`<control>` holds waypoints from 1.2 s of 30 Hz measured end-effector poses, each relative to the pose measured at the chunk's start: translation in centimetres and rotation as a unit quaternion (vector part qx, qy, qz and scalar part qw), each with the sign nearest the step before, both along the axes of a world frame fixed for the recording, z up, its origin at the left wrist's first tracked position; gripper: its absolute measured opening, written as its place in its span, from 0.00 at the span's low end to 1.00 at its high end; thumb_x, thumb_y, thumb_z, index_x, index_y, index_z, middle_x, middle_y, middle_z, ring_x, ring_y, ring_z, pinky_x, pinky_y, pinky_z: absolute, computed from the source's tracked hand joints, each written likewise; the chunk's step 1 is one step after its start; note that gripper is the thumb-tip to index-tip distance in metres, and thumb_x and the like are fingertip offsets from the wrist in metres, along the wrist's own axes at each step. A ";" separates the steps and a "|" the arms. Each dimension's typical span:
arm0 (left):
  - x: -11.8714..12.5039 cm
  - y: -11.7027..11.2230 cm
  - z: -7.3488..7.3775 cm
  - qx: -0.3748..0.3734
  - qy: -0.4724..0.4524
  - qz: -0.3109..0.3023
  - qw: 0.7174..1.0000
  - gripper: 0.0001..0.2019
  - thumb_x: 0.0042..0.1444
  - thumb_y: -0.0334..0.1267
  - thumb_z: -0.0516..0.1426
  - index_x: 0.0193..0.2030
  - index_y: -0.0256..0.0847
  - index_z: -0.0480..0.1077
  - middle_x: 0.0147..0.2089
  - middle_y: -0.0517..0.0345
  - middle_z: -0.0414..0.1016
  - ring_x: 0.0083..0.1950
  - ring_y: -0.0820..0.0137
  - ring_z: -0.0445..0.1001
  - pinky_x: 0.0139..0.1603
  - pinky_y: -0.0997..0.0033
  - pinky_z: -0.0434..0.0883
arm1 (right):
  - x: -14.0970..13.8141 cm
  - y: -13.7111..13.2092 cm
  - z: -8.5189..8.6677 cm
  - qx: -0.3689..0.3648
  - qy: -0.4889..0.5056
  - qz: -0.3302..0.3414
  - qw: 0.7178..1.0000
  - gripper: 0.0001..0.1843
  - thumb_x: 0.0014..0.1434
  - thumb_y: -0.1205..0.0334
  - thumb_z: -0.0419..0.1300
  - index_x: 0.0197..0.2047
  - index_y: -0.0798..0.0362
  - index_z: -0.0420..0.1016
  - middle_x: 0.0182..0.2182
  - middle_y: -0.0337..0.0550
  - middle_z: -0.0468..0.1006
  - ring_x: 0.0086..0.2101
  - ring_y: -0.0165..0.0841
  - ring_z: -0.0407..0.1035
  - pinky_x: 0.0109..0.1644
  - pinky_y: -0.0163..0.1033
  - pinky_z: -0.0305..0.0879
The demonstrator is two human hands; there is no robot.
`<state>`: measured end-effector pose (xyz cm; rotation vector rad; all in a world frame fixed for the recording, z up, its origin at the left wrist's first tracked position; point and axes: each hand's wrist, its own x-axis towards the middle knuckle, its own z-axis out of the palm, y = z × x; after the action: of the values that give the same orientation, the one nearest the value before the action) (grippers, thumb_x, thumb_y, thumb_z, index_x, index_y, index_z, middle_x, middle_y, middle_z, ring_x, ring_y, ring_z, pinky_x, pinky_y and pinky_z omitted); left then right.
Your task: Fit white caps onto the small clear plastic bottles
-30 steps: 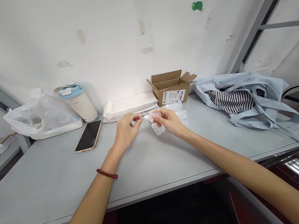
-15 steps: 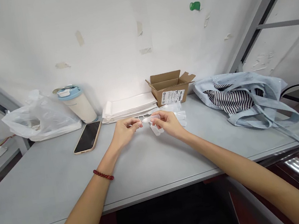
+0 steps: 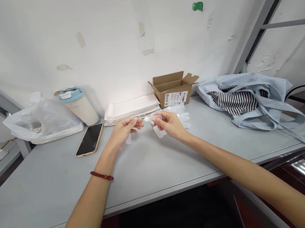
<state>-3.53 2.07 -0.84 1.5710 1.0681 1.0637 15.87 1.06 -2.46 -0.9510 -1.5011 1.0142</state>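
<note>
My left hand [image 3: 126, 130] pinches the end of a thin white cord [image 3: 142, 116] between thumb and fingertips. Opposite it, my right hand [image 3: 170, 124] is closed around a small translucent white plastic bottle [image 3: 148, 119], its narrow tip toward the left hand. Just under the right fingers another translucent piece [image 3: 159, 132] lies on the table. A similar white piece [image 3: 128, 139] shows below the left hand, partly hidden by it. Behind and right of the right hand lie several clear plastic pieces [image 3: 184, 117].
An open cardboard box [image 3: 176, 96] and a stack of white envelopes [image 3: 131, 107] stand at the back of the grey table [image 3: 155, 167]. To the left are a phone [image 3: 90, 140], a tumbler [image 3: 80, 109] and a plastic bag [image 3: 43, 119]. A blue cloth bag [image 3: 272, 83] lies right.
My left hand has shifted slightly left and turned, uncovering a white piece below it. The right hand stays nearly in place with the bottle.
</note>
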 end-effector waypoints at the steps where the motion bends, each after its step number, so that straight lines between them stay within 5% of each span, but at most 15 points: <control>1: 0.0 0.1 -0.1 -0.003 0.000 0.003 1.000 0.18 0.50 0.51 0.58 0.35 0.37 0.76 0.35 0.48 0.78 0.35 0.67 0.73 0.33 0.69 0.70 | 0.0 0.0 0.0 -0.001 -0.001 -0.003 1.000 0.19 0.52 0.49 0.60 0.38 0.57 0.73 0.24 0.39 0.72 0.20 0.25 0.61 0.23 0.32 0.57; 7: 0.4 0.1 -0.4 -0.004 0.018 0.043 0.999 0.16 0.47 0.50 0.59 0.29 0.36 0.73 0.32 0.50 0.76 0.31 0.69 0.72 0.31 0.71 0.68 | -0.5 -0.2 -1.1 0.060 -0.131 -0.029 0.989 0.20 0.52 0.49 0.61 0.43 0.55 0.73 0.25 0.38 0.74 0.23 0.28 0.64 0.28 0.35 0.59; 12: -0.4 0.8 -0.2 0.018 0.031 0.115 0.993 0.13 0.49 0.46 0.55 0.24 0.37 0.68 0.27 0.55 0.71 0.28 0.71 0.68 0.27 0.73 0.65 | -0.6 0.1 -1.9 0.208 -0.376 -0.038 0.902 0.13 0.55 0.64 0.60 0.45 0.55 0.71 0.38 0.47 0.76 0.39 0.37 0.67 0.39 0.39 0.61; 16: -1.7 1.8 -1.0 0.116 0.216 0.143 0.959 0.12 0.49 0.40 0.50 0.17 0.40 0.62 0.20 0.59 0.65 0.25 0.71 0.63 0.26 0.72 0.58 | -0.3 0.3 -1.7 0.245 -0.460 -0.045 0.852 0.10 0.57 0.68 0.58 0.44 0.57 0.72 0.40 0.50 0.75 0.42 0.40 0.65 0.43 0.42 0.60; 20: -2.7 2.5 -2.4 0.171 0.359 0.137 0.907 0.12 0.49 0.36 0.48 0.15 0.42 0.58 0.18 0.59 0.64 0.23 0.69 0.61 0.25 0.70 0.54 | 0.1 0.5 -1.5 0.238 -0.500 -0.067 0.830 0.08 0.58 0.66 0.57 0.42 0.57 0.72 0.40 0.51 0.74 0.43 0.42 0.64 0.43 0.44 0.58; 24: -3.1 2.9 -3.4 0.194 0.398 0.147 0.884 0.10 0.53 0.39 0.49 0.30 0.41 0.70 0.25 0.57 0.71 0.28 0.66 0.67 0.29 0.70 0.59 | 0.4 0.6 -1.4 0.226 -0.504 -0.077 0.830 0.09 0.59 0.64 0.57 0.42 0.57 0.73 0.40 0.51 0.74 0.43 0.42 0.63 0.44 0.44 0.57; 28: -3.1 2.9 -3.9 0.234 0.411 0.146 0.869 0.18 0.56 0.45 0.50 0.47 0.38 0.70 0.37 0.50 0.74 0.44 0.59 0.68 0.42 0.65 0.64 | 0.5 0.6 -1.1 0.211 -0.508 -0.077 0.832 0.09 0.60 0.63 0.56 0.42 0.57 0.73 0.40 0.52 0.74 0.43 0.41 0.63 0.44 0.44 0.57; 31: -2.8 2.8 -4.1 0.234 0.435 0.101 0.864 0.21 0.54 0.49 0.52 0.50 0.39 0.70 0.44 0.47 0.71 0.50 0.57 0.64 0.49 0.60 0.63 | 0.4 0.5 -0.9 0.206 -0.517 -0.078 0.827 0.10 0.60 0.63 0.55 0.43 0.58 0.73 0.41 0.52 0.73 0.43 0.41 0.63 0.44 0.43 0.57; 36: -2.7 2.8 -4.3 0.177 0.485 0.066 0.854 0.19 0.54 0.42 0.50 0.47 0.35 0.72 0.43 0.45 0.71 0.51 0.56 0.64 0.52 0.60 0.62 | 0.4 0.5 -1.4 0.213 -0.532 -0.081 0.815 0.13 0.60 0.61 0.55 0.46 0.56 0.73 0.45 0.53 0.69 0.44 0.41 0.60 0.46 0.42 0.57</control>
<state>-6.27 4.88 -5.17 2.4746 1.7165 0.5123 16.26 1.56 -3.81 -1.3597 -2.3509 -0.1163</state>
